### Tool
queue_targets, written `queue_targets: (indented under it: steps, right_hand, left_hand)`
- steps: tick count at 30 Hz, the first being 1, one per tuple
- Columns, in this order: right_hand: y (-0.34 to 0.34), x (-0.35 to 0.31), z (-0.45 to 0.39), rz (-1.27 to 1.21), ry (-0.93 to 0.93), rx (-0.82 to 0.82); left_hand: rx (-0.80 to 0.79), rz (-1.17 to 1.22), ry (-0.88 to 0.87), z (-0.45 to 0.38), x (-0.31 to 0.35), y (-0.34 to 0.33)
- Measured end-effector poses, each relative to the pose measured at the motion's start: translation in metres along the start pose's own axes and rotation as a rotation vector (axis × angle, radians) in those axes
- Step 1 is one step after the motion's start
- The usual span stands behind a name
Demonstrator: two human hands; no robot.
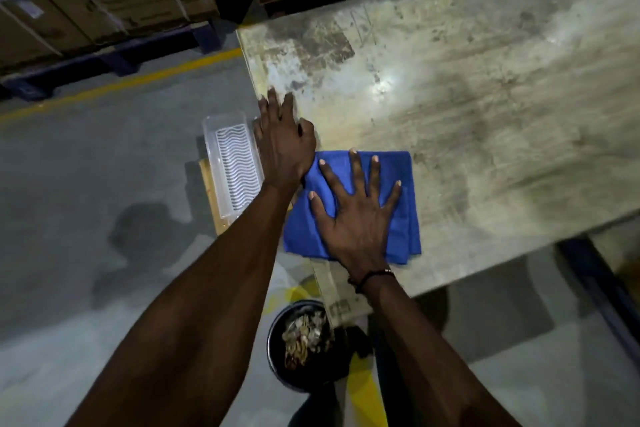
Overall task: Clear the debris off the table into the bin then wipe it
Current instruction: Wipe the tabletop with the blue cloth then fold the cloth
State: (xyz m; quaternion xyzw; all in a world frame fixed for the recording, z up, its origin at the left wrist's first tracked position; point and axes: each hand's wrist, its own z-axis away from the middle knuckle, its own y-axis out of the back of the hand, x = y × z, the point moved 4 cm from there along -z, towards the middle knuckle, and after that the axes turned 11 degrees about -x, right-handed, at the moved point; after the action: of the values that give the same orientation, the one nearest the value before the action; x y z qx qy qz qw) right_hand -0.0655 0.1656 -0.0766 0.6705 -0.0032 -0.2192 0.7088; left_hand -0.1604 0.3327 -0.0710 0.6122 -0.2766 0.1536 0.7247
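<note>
The bin [304,340] with debris [304,336] stands on the floor under the table [485,97] corner, the right hand [356,208] presses flat with spread fingers on the blue cloth [401,218], and the left hand [282,135] rests with straight fingers at the table edge beside a clear tray [232,166]

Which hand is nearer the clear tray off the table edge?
Left. The left hand rests at the table edge right beside the clear tray. The right hand lies flat, fingers spread, on the blue cloth, farther from the tray.
</note>
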Motion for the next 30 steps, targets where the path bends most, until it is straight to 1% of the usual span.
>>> queue_targets:
  steps: [3,8,13,15,18,20,24,25,28,30]
  right_hand:
    - [0.001,0.005,0.038,-0.039,-0.124,0.058]
    - [0.0,0.012,0.079,-0.09,-0.364,0.055]
    - [-0.003,0.02,0.103,-0.143,-0.525,0.091]
    - [-0.002,0.025,0.109,-0.225,-0.588,0.128]
    - [0.002,0.032,0.112,-0.358,-0.62,0.221]
    - [0.004,0.042,0.109,-0.393,-0.622,0.284]
    - [0.012,0.078,0.093,-0.447,-0.66,0.464]
    - [0.014,0.091,0.088,-0.438,-0.689,0.488]
    - [0.022,0.131,0.076,-0.479,-0.803,0.488]
    - [0.026,0.148,0.071,-0.531,-0.815,0.501]
  left_hand:
    - [-0.062,-0.086,-0.071,0.036,0.011,-0.011]
    - [-0.139,-0.125,-0.158,0.083,0.028,-0.028]
    - [-0.198,-0.161,-0.225,0.11,0.043,-0.041]
    - [-0.23,-0.152,-0.269,0.117,0.05,-0.045]
    - [-0.288,-0.156,-0.342,0.122,0.062,-0.054]
    - [-0.313,-0.19,-0.397,0.122,0.07,-0.061]
    - [-0.372,-0.224,-0.501,0.117,0.09,-0.077]
    - [-0.389,-0.226,-0.532,0.114,0.097,-0.082]
    - [-0.456,-0.225,-0.634,0.107,0.117,-0.097]
    - [-0.502,-0.204,-0.679,0.102,0.131,-0.106]
